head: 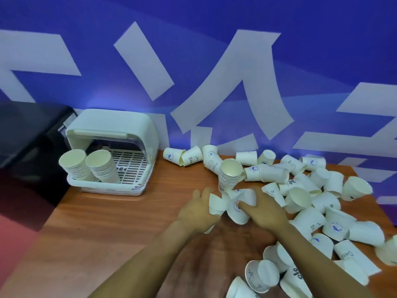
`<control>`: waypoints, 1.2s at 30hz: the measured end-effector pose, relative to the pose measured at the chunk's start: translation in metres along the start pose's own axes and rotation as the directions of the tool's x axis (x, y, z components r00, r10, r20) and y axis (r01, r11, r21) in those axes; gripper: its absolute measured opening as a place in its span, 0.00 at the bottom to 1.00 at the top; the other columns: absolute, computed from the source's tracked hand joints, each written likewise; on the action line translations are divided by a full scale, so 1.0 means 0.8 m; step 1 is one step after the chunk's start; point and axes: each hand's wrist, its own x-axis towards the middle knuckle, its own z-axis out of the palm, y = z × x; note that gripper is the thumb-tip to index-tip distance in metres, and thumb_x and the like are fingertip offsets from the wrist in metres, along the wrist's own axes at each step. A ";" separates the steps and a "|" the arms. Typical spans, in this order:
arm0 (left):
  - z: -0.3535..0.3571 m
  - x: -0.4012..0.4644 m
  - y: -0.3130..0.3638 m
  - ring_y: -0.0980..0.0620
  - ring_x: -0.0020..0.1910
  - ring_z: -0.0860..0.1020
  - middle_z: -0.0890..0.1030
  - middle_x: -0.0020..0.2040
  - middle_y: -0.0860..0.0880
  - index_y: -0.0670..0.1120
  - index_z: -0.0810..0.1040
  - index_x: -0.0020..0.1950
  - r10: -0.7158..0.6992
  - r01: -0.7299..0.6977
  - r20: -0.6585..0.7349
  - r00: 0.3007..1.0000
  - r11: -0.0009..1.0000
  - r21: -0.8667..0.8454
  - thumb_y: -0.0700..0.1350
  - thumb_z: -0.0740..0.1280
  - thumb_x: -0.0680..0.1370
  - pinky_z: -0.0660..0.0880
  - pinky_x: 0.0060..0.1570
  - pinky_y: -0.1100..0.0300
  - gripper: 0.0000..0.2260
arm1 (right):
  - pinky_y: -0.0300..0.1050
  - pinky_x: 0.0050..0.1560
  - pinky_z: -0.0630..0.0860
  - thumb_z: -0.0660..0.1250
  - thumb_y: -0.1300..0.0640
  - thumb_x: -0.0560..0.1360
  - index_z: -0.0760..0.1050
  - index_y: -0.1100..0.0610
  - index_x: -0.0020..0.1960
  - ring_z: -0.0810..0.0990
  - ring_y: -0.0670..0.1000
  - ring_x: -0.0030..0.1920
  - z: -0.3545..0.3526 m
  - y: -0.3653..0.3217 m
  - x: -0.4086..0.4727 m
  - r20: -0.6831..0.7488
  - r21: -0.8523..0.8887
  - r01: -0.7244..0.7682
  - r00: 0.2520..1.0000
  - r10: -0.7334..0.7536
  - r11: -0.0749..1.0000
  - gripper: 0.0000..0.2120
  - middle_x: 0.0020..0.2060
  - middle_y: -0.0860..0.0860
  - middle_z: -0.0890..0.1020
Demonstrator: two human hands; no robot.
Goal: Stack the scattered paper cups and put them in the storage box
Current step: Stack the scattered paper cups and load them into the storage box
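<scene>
Two stacks (90, 166) of nested cups lean in the front of the box (111, 147), which we see standing open near the table's (107, 222) far left corner, its lid raised over a slotted tray. We order things by size: behind the table a blue wall (214, 50) with pale shapes, then the wooden table itself, then a dark object (28, 130) just left of the box.

Loose cups (311, 201) lie scattered over the table's right half, from the far edge down to the near right corner, most on their sides and many touching or overlapping. A third stack (229, 175) stands tilted near the middle of the far part, mouth up, resting against loose cups.

Near the table's middle our left hand (198, 209) grips a cup (217, 204) lying sideways, fingers curled round it. Our right hand (265, 209) holds another cup (239, 209), thumb pressed on its printed side. The two cups touch, and motion blur hides the finer finger detail.
</scene>
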 end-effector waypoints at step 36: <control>-0.242 -0.050 -0.294 0.47 0.62 0.69 0.67 0.63 0.50 0.52 0.63 0.69 0.099 -0.104 -0.103 0.990 0.994 -0.045 0.53 0.73 0.67 0.69 0.58 0.56 0.34 | 0.44 0.44 0.72 0.69 0.50 0.72 0.55 0.48 0.72 0.79 0.51 0.50 0.182 -0.329 0.003 0.020 0.278 -0.057 0.998 0.053 0.959 0.34 0.55 0.52 0.77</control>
